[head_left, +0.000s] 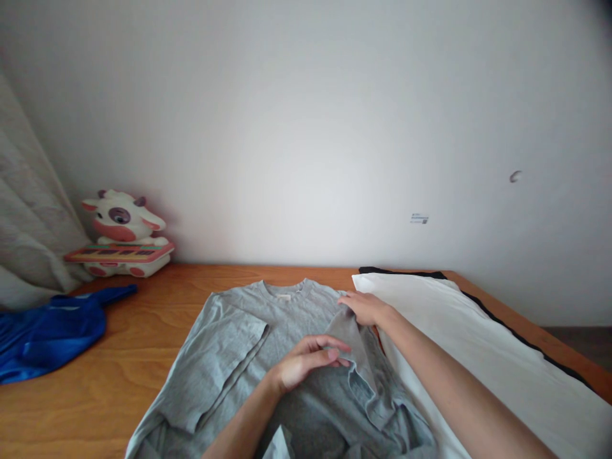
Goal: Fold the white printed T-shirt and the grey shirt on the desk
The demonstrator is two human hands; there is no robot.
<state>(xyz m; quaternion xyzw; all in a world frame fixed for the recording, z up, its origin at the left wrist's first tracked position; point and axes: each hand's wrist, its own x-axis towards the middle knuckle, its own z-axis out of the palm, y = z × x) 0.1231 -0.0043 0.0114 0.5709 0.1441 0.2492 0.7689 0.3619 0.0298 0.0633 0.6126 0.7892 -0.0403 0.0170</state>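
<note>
A grey short-sleeved T-shirt [291, 325] lies spread on the wooden table, its neckline at the far side. Its left sleeve [234, 338] is folded inward over the body, while the right sleeve [356, 357] stands partly raised and creased. My left hand [308, 362] hovers over the shirt's middle, thumb and fingers apart, fingertips beside the raised sleeve's edge. At the shirt's right shoulder, my right hand [366, 308] has its fingers closed on the cloth; the thumb is mostly hidden. Bunched grey cloth fills the bottom of the view.
White cloth [440, 331] lies flat on the right, with black cloth [482, 308] showing along its edge. A blue garment [57, 331] rests at the left. Behind it stand a cow-shaped toy keyboard [124, 236] and a pale curtain [29, 191]. The wall borders the wooden table [148, 319].
</note>
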